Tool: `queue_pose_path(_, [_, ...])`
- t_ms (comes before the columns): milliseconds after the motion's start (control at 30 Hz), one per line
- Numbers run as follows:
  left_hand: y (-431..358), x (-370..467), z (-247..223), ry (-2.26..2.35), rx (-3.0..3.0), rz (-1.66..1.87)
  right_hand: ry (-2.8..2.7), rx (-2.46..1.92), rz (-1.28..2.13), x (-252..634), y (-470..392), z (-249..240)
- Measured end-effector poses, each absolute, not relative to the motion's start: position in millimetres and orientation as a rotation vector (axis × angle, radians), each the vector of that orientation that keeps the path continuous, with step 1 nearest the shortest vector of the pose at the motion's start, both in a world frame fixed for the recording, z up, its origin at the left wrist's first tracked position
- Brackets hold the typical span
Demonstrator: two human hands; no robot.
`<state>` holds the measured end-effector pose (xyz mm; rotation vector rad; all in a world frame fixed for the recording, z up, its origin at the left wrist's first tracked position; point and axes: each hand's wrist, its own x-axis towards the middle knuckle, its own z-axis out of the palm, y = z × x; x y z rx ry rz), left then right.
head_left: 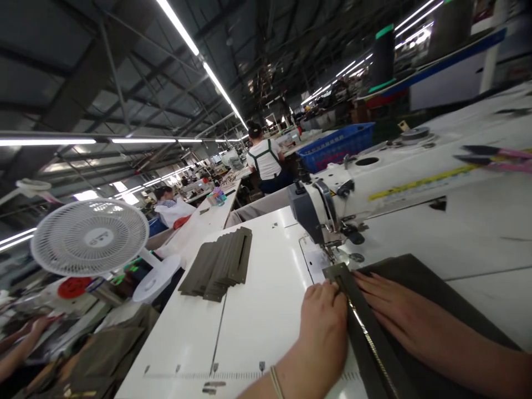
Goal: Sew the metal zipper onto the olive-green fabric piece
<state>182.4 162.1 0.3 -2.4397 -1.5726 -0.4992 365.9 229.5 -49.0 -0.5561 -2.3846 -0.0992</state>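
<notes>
A dark olive fabric strip point(357, 332) with a gold metal zipper point(369, 341) along it lies under the needle area of the sewing machine point(316, 210). My left hand point(324, 321) is closed at the strip's left edge, its fingers curled onto the fabric. On the other side, my right hand point(403, 307) lies flat, fingers stretched out and close together, pressing on the fabric beside the strip. A larger dark fabric panel point(440, 288) spreads beneath my right hand and forearm. The strip's near end runs out of the picture.
A fanned stack of dark fabric pieces point(220, 263) lies left on the white table point(249, 332). A white fan point(91, 238) stands beyond its left edge. Pink-handled scissors point(494, 158) and a yellow tape measure point(419, 183) are at right. Other people sit farther off and at lower left.
</notes>
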Motion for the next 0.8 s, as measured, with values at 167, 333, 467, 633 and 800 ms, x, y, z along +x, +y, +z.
queue_pose_path(167, [170.8, 183.9, 1.3, -1.532, -2.43, -0.467, -2.364, -0.571, -0.123, 366.9, 236.1, -54.2])
queue_pose_path(333, [195.9, 185.5, 3.9, -1.542, -2.472, -0.457, -2.361, -0.551, -0.236, 368.0, 261.5, -48.7])
queue_pose_path(467, [208.4, 185.3, -0.8, -1.507, -2.444, -0.489, -2.36, -0.545, -0.235, 367.5, 272.8, -41.9])
queue_pose_path(633, [208.4, 185.4, -5.7, -1.461, -2.425, -0.5, -2.296, -0.552, -0.223, 367.6, 270.0, -43.2])
queue_pose_path(800, [208.8, 186.7, -6.3, -1.475, -2.425, -0.496, -2.275, -0.562, -0.301, 367.3, 265.7, -39.9])
